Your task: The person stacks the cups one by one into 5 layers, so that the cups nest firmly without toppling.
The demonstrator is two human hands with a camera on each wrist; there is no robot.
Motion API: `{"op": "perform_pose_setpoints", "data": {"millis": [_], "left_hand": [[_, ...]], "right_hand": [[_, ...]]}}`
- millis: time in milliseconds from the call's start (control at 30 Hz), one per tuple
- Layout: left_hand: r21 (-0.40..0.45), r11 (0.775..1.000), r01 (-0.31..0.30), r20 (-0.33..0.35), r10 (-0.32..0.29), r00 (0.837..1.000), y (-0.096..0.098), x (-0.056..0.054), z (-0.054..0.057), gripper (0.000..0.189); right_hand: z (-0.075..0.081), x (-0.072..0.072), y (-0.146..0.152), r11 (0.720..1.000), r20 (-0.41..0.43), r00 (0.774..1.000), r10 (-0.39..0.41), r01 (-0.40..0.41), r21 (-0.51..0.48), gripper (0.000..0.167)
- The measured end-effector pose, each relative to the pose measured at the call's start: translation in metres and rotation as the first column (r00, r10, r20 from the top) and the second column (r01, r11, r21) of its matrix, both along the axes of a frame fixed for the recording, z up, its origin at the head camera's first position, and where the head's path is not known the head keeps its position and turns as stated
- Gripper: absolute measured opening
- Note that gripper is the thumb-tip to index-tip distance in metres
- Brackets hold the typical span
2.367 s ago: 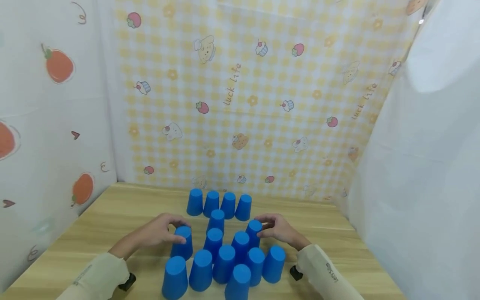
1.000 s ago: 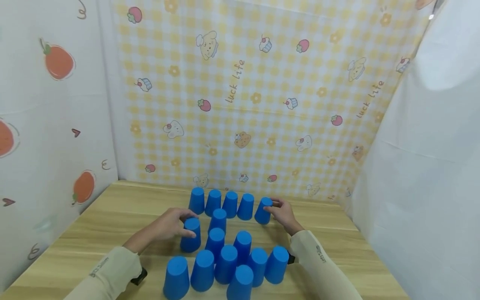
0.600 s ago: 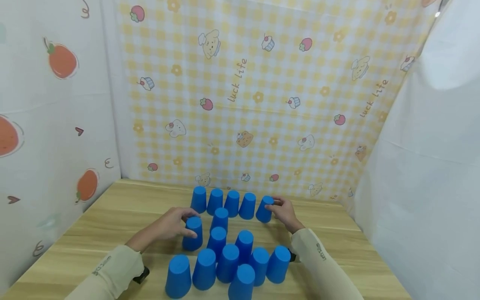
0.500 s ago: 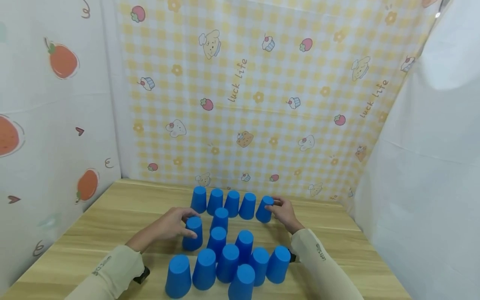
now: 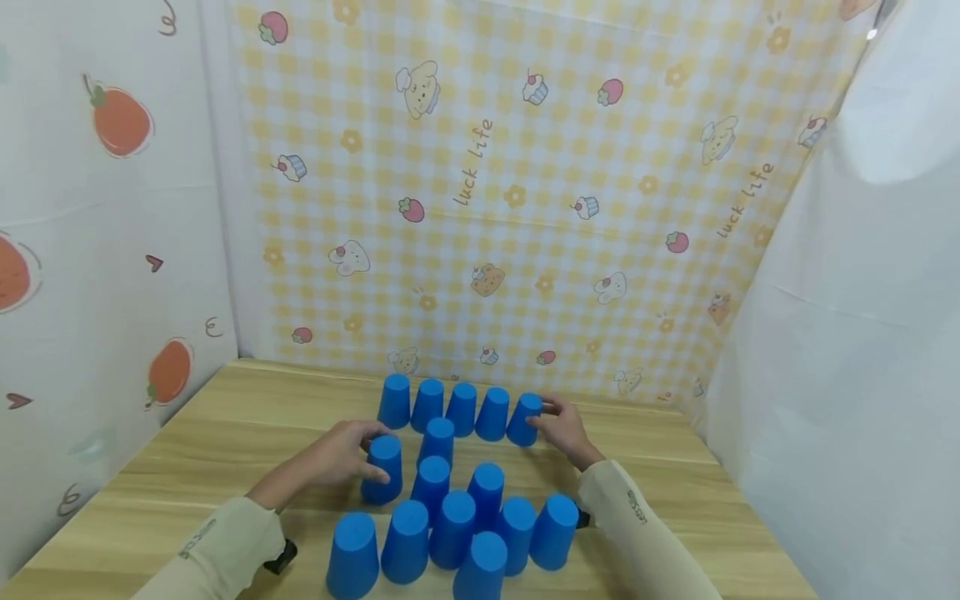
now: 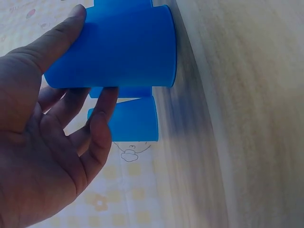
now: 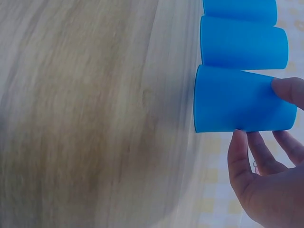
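Observation:
My left hand (image 5: 339, 452) holds an upside-down blue cup (image 5: 382, 471), thumb on the near side and fingers behind it. The left wrist view shows this cup (image 6: 114, 47) between thumb and fingers, its rim close to the tabletop. At the right end of the back row, my right hand (image 5: 564, 429) grips another upside-down blue cup (image 5: 523, 421) near its top. In the right wrist view, the thumb lies on one side of that cup (image 7: 237, 102) and the fingertips on the other; a neighbouring cup (image 7: 242, 43) stands close beside it.
Several blue cups (image 5: 461, 412) form the back row. One cup (image 5: 437, 442) stands in front of it, two more nearer, and a front group (image 5: 408, 542) lies between my forearms. The wooden table (image 5: 637, 500) meets a checked cloth (image 5: 487, 208) behind.
My right hand has carried its cup from the middle group to the back row's right end, then slightly left toward its neighbour. My left hand's cup has shifted right and farther away.

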State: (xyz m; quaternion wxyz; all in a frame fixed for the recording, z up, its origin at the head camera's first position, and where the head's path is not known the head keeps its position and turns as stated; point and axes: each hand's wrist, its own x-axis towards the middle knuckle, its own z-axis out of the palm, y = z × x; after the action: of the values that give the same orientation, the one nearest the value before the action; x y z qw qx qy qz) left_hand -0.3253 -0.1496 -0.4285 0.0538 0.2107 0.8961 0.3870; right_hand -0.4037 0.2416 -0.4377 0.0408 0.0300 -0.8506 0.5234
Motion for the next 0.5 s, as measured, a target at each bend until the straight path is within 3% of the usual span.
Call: {"op": "perform_pose_setpoints", "data": {"millis": [300,500], "left_hand": [[0.029,0.999,0.025,0.011,-0.026,1.0,-0.002,-0.0025,-0.0022,0.053],[0.02,1.0,-0.005,-0.01,0.006,1.0,-0.0046,-0.0052,-0.006,0.048]], "right_hand": [[-0.0046,0.0009,0.008,1.0,0.01,1.0,0.002,-0.002,0.027,0.05],[-0.0044,0.0054,0.0094,0.998,-0.027,0.999,0.029,-0.027,0.048,0.051]]}}
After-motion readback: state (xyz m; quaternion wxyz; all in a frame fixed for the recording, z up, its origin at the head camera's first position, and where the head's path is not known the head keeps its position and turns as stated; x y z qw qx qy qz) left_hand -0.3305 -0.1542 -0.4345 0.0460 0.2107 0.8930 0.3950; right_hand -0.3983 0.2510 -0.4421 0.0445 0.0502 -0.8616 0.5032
